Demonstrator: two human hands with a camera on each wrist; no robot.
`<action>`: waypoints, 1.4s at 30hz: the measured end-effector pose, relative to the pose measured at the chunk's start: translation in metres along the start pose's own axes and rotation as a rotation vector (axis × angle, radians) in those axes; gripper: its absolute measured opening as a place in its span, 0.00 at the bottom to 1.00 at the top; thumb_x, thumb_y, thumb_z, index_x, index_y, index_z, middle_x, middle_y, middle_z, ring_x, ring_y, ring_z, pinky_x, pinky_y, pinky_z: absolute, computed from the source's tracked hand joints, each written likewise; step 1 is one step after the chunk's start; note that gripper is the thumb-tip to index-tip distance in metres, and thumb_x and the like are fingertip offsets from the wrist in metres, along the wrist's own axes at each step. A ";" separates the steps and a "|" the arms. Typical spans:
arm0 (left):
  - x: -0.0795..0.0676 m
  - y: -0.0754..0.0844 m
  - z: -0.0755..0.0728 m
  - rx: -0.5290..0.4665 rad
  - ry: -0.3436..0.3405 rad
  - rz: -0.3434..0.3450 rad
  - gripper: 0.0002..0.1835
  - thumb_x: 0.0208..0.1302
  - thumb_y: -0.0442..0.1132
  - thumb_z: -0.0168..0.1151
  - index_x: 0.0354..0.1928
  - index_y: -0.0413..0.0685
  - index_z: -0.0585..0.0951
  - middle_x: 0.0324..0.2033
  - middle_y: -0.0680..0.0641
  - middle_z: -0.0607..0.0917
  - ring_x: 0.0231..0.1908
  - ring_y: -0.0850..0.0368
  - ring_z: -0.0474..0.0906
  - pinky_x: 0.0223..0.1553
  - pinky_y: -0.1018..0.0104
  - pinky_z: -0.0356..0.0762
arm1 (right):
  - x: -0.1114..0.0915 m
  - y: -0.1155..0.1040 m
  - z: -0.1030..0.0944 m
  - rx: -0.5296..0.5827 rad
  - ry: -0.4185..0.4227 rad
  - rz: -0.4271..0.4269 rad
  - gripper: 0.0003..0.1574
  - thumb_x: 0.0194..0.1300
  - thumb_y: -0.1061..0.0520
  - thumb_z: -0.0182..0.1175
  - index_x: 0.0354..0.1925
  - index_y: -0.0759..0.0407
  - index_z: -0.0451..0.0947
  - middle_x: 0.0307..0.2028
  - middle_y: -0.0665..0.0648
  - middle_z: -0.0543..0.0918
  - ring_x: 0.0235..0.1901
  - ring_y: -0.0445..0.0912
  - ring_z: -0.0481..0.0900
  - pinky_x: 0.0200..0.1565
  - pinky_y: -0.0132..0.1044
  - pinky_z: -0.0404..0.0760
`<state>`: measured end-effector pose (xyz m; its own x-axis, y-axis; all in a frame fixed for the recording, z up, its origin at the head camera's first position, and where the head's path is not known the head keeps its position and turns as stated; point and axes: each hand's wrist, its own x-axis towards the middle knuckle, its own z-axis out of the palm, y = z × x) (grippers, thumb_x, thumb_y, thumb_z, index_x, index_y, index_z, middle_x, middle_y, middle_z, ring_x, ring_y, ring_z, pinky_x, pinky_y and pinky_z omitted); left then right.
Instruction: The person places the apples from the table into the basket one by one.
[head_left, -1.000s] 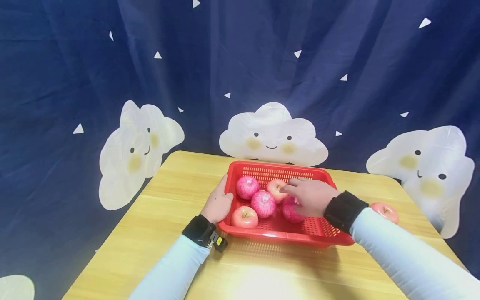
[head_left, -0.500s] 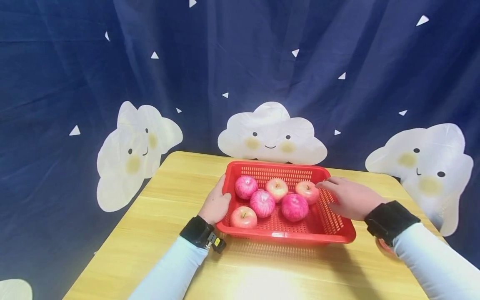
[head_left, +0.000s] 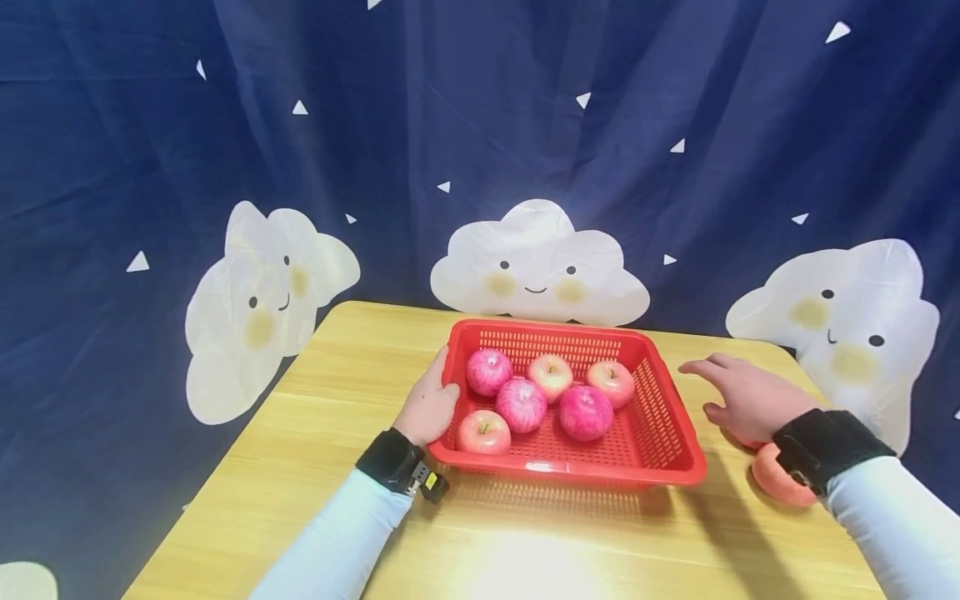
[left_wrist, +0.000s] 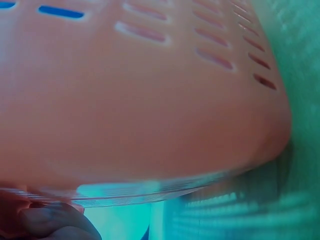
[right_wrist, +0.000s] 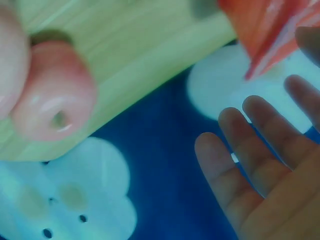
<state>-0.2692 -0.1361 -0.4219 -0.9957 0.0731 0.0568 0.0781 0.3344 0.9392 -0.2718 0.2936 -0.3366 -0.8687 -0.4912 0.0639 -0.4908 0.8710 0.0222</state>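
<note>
On the table stands a red plastic basket [head_left: 577, 471] with slotted walls. Inside lie apples [head_left: 611, 383], pale red and yellow, among magenta, streaked round things [head_left: 586, 412] that look like red onions. My left hand [head_left: 426, 410] grips the basket's left rim, thumb over the edge; the left wrist view shows its fingertips [left_wrist: 60, 220] at the rim below the slotted wall. My right hand [head_left: 753, 398] hovers right of the basket, fingers spread and holding nothing. Under its wrist an orange-red apple [head_left: 780, 477] sits on the table, another partly hidden beside it.
The wooden table [head_left: 315, 467] ends at a dark blue curtain [head_left: 510, 100] printed with white clouds. In the right wrist view two apples touch near the table's edge, one of them [right_wrist: 55, 95] with its stem end showing.
My right hand has left an apple in the basket's back right, then moved right, out past the rim to above the apples on the table. The left hand keeps its grip.
</note>
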 end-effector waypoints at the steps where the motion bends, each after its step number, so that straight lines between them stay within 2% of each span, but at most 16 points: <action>1: 0.000 0.001 0.000 0.003 0.003 0.002 0.36 0.66 0.39 0.53 0.72 0.65 0.52 0.62 0.49 0.71 0.54 0.47 0.72 0.49 0.45 0.77 | -0.001 0.005 0.000 -0.002 0.001 0.011 0.38 0.46 0.58 0.70 0.57 0.57 0.72 0.47 0.63 0.78 0.43 0.57 0.77 0.40 0.59 0.81; 7: -0.001 0.001 -0.001 0.006 0.012 0.000 0.36 0.65 0.39 0.54 0.72 0.66 0.52 0.61 0.49 0.71 0.53 0.47 0.73 0.48 0.46 0.78 | -0.006 0.036 0.008 0.044 -0.044 0.109 0.36 0.46 0.58 0.69 0.55 0.60 0.73 0.45 0.68 0.78 0.40 0.59 0.77 0.41 0.60 0.80; 13: -0.001 0.000 0.001 0.016 0.015 -0.014 0.37 0.65 0.40 0.55 0.72 0.65 0.52 0.61 0.49 0.71 0.53 0.47 0.73 0.47 0.45 0.78 | -0.015 0.063 0.026 0.075 -0.109 0.203 0.37 0.47 0.48 0.71 0.53 0.63 0.73 0.38 0.67 0.77 0.34 0.57 0.76 0.39 0.61 0.79; 18: -0.001 0.000 0.001 0.016 0.018 -0.018 0.37 0.65 0.40 0.55 0.72 0.66 0.52 0.61 0.49 0.71 0.53 0.47 0.73 0.47 0.44 0.78 | -0.020 0.077 0.033 0.138 -0.195 0.280 0.43 0.47 0.46 0.70 0.56 0.67 0.69 0.34 0.63 0.74 0.32 0.55 0.73 0.36 0.58 0.78; 22: 0.000 -0.001 0.001 0.016 0.018 -0.010 0.37 0.65 0.40 0.55 0.72 0.66 0.52 0.61 0.49 0.71 0.53 0.48 0.73 0.48 0.45 0.78 | -0.022 0.084 0.036 0.235 -0.290 0.385 0.54 0.46 0.38 0.71 0.61 0.67 0.63 0.37 0.67 0.73 0.36 0.59 0.71 0.38 0.60 0.76; 25: 0.000 0.000 0.001 0.013 0.015 -0.011 0.37 0.65 0.40 0.55 0.72 0.66 0.52 0.61 0.49 0.71 0.53 0.48 0.73 0.47 0.45 0.78 | -0.022 0.088 0.039 0.280 -0.326 0.446 0.60 0.43 0.34 0.70 0.63 0.66 0.60 0.42 0.72 0.72 0.39 0.63 0.70 0.40 0.64 0.74; 31: -0.001 0.001 0.002 0.005 0.012 -0.015 0.37 0.65 0.40 0.55 0.72 0.66 0.52 0.61 0.50 0.71 0.53 0.47 0.73 0.47 0.45 0.78 | -0.021 0.094 0.048 0.299 -0.326 0.468 0.62 0.43 0.32 0.70 0.63 0.68 0.60 0.44 0.76 0.71 0.42 0.66 0.68 0.45 0.70 0.69; 37: -0.002 0.002 0.003 -0.006 0.012 -0.026 0.38 0.65 0.40 0.56 0.72 0.67 0.52 0.61 0.50 0.71 0.53 0.47 0.72 0.46 0.44 0.78 | -0.019 0.094 0.054 0.396 -0.353 0.550 0.60 0.40 0.34 0.72 0.63 0.63 0.61 0.44 0.71 0.71 0.41 0.64 0.67 0.41 0.64 0.72; 39: -0.002 0.002 0.002 -0.009 0.010 -0.023 0.38 0.65 0.39 0.56 0.72 0.67 0.52 0.61 0.50 0.71 0.53 0.47 0.72 0.47 0.43 0.78 | -0.018 0.093 0.054 0.392 -0.346 0.528 0.60 0.40 0.35 0.72 0.63 0.63 0.62 0.43 0.70 0.72 0.40 0.63 0.68 0.41 0.62 0.72; 42: -0.002 0.002 0.002 -0.011 0.006 -0.021 0.38 0.65 0.39 0.56 0.72 0.66 0.52 0.61 0.49 0.71 0.53 0.46 0.72 0.47 0.43 0.77 | -0.018 0.090 0.053 0.337 -0.314 0.445 0.57 0.41 0.36 0.73 0.61 0.63 0.65 0.40 0.67 0.75 0.38 0.61 0.70 0.40 0.62 0.73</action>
<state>-0.2669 -0.1340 -0.4206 -0.9974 0.0601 0.0391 0.0566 0.3257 0.9438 -0.3041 0.3797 -0.3884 -0.9472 -0.1077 -0.3018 -0.0278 0.9659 -0.2574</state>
